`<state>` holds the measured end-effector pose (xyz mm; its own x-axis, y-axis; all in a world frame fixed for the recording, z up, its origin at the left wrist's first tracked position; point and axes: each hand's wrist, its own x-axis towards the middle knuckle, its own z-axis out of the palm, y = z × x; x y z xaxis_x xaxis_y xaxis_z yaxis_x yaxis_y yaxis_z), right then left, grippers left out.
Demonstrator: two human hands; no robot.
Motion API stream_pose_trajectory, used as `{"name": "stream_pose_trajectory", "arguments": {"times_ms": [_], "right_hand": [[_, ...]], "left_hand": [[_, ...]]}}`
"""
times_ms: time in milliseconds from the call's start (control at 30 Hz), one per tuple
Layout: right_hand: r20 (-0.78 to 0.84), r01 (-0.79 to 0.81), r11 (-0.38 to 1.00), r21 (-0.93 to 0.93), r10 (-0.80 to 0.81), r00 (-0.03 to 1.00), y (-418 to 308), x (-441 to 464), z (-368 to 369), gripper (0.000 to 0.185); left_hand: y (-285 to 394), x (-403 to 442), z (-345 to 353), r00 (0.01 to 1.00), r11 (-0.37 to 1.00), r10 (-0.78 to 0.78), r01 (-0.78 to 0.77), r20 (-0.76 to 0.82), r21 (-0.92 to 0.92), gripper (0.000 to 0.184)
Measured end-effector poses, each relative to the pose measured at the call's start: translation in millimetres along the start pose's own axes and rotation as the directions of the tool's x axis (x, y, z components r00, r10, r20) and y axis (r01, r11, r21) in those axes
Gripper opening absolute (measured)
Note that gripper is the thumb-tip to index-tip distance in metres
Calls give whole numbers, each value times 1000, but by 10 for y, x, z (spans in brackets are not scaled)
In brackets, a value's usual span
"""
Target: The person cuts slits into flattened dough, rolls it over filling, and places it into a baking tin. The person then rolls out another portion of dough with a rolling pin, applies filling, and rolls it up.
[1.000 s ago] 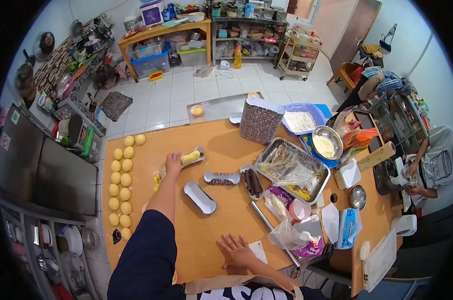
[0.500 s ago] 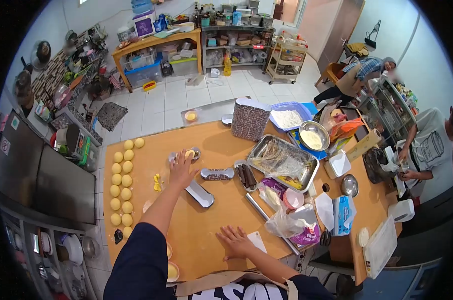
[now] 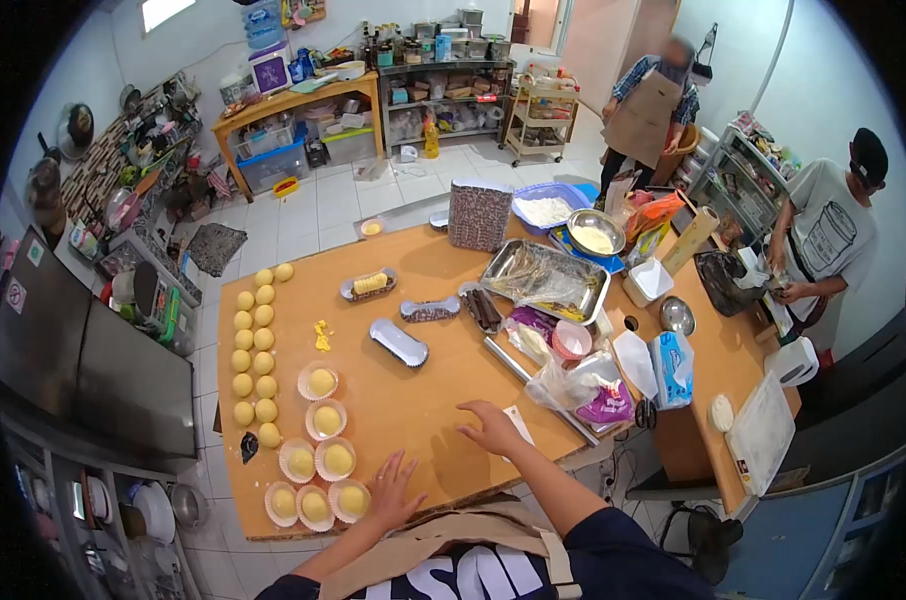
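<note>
My left hand [image 3: 393, 488] is at the table's front edge, fingers apart and holding nothing, beside several paper cups with a dough ball [image 3: 351, 500] in each. My right hand [image 3: 493, 430] is open and empty over the tabletop, near a white card [image 3: 519, 426]. Farther off, a ridged piece of dough [image 3: 371, 283] sits in a patterned paper loaf liner. Close to it are an empty white-lined loaf liner [image 3: 399, 343], a patterned liner [image 3: 430, 310] and a liner with dark brown sticks [image 3: 481, 312]. Yellow scraps [image 3: 322, 336] lie on the wood.
Dough balls [image 3: 264, 339] line the table's left side. A stack of loaf liners [image 3: 478, 215], a metal tray [image 3: 598, 305], a flour basin [image 3: 548, 212] and a steel rod [image 3: 533, 385] occupy the right. One person [image 3: 645, 115] stands behind; another [image 3: 823, 225] works at right.
My left hand has left the dough in the loaf liner and come back to the front edge. My right hand has shifted slightly. The person behind has straightened from bending, and the view has shifted.
</note>
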<state>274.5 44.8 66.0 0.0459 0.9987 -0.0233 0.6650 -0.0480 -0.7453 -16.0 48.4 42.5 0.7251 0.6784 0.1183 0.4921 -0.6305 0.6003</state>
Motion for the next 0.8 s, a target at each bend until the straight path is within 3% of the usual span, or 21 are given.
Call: {"name": "stream_pose_trajectory", "arguments": {"times_ms": [133, 233, 333, 467, 567, 667, 767, 800], "right_hand": [[-86, -53, 998, -14, 52, 995, 168, -448, 210, 34], [-63, -52, 998, -23, 50, 997, 206, -785, 242, 28], [-74, 5, 999, -52, -9, 997, 291, -876, 99, 25], [-163, -75, 996, 42, 81, 983, 483, -774, -130, 28], [-66, -47, 991, -126, 39, 997, 588, -624, -327, 32], [163, 225, 913, -340, -178, 970, 723, -658, -357, 35], [277, 393, 834, -386, -302, 912, 644, -764, -524, 38], [231, 302, 852, -427, -220, 948, 620, -776, -552, 41]], "left_hand": [[63, -280, 30, 1000, 999, -8, 8, 6, -45, 70], [124, -257, -5, 1000, 1000, -4, 4, 8, -30, 68], [190, -163, -91, 1000, 1000, -17, 18, -25, 14, 65], [204, 97, -70, 993, 994, -103, 104, -53, 13, 63], [99, 379, 81, 980, 979, -193, 195, -38, 61, 64], [-15, 855, 211, 973, 961, -231, 230, -15, 152, 65], [167, 1433, 240, 967, 962, -241, 227, 83, 151, 65], [229, 1559, 240, 960, 961, -254, 237, 118, 140, 65]]}}
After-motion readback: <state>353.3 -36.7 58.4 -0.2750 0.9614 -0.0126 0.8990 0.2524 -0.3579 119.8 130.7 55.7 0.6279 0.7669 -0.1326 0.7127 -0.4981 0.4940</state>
